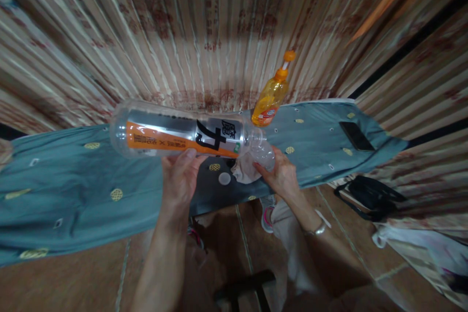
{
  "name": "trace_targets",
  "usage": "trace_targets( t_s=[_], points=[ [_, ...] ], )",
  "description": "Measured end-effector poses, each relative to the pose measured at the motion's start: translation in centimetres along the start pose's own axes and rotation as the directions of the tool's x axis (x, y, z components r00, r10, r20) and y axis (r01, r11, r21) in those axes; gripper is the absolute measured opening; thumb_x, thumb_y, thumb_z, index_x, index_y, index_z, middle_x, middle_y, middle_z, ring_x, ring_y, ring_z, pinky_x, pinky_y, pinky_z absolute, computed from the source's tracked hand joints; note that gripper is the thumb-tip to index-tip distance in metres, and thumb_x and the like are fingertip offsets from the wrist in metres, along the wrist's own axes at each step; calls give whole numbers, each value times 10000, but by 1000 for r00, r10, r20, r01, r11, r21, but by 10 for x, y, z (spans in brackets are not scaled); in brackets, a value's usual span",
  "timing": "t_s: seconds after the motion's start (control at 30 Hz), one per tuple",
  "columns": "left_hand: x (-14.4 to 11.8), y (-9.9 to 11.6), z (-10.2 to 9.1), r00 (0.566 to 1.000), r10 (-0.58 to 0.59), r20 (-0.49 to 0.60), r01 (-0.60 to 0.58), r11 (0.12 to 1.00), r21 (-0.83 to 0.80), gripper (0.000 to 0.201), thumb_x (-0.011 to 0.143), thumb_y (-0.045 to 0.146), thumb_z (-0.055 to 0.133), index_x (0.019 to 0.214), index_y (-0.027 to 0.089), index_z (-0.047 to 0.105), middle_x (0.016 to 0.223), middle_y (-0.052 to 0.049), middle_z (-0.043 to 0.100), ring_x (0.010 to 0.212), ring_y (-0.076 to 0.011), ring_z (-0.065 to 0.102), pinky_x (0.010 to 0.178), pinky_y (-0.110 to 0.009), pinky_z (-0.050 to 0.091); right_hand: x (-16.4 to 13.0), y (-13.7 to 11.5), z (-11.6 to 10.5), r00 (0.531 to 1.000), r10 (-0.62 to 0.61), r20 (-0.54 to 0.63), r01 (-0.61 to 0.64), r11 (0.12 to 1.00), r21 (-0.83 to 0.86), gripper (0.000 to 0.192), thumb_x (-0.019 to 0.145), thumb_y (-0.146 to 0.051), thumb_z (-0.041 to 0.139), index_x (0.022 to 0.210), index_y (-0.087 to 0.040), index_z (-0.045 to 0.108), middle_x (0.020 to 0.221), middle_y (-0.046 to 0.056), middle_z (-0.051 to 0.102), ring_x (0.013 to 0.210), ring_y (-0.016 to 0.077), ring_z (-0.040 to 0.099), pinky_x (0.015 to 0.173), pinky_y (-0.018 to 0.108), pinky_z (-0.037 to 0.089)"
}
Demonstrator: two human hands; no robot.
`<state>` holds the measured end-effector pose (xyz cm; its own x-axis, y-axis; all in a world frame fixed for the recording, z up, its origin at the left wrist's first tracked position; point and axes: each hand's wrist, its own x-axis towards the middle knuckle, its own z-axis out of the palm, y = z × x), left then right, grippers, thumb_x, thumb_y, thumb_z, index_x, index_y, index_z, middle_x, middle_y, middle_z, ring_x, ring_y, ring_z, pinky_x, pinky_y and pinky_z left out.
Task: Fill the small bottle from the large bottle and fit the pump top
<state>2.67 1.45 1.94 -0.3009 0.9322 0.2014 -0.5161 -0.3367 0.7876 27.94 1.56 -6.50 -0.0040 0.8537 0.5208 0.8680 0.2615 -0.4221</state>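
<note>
My left hand (181, 175) is wrapped round the underside of a large clear plastic bottle (164, 129) with a silver and orange label. The bottle lies nearly level above the board, its neck pointing right. At that neck my right hand (283, 173) is closed on a small clear plastic cup-like piece (265, 152); its exact kind is unclear. The neck and this piece overlap in view, so I cannot tell whether they touch. A crumpled whitish cloth (244, 169) is just below, by my right fingers. Near it, a small translucent round cap (224, 178) lies on the board.
An ironing board with a teal patterned cover (146, 195) spans the view. At its far edge stands an orange pump bottle (270, 100), before a pleated curtain (183, 34). A black phone (356, 136) lies at right. On the floor sits a black bag (373, 195).
</note>
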Motion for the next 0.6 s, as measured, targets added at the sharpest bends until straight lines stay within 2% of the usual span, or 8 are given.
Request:
trace_targets(
  t_s=[0.13,0.27,0.47,0.6],
  points=[
    [0,2,3,1000,-2,30,3,1000,-14,228,660,319,911,773,260,722,754,15,711,773,-230,728,764,-440,664,0,0,0,1000,1,-8,-1,1000,-2,614,919,-623,587,1307,-147,560,1137,197,750,1041,328,731,882,492,612],
    [0,3,5,1000,2,14,-1,1000,-19,243,643,315,917,773,250,722,759,11,707,767,-223,723,747,-424,663,0,-1,0,1000,4,-6,-4,1000,-7,617,922,-632,582,1297,-143,567,1133,198,748,1031,330,731,886,493,610],
    [0,2,4,1000,0,11,0,1000,-2,307,640,355,918,632,231,637,689,-4,668,703,-212,702,692,-389,660,0,-1,0,1000,12,2,-12,1000,-8,630,926,-653,561,1304,-149,565,1134,194,744,1038,330,726,889,500,606],
    [0,2,5,1000,7,9,-7,1000,-11,274,635,350,928,741,241,699,745,-2,691,740,-216,715,699,-399,666,0,-1,1,1000,4,-9,-4,1000,-2,644,928,-664,544,1301,-139,565,1128,198,746,1023,331,727,887,499,606]
  ],
)
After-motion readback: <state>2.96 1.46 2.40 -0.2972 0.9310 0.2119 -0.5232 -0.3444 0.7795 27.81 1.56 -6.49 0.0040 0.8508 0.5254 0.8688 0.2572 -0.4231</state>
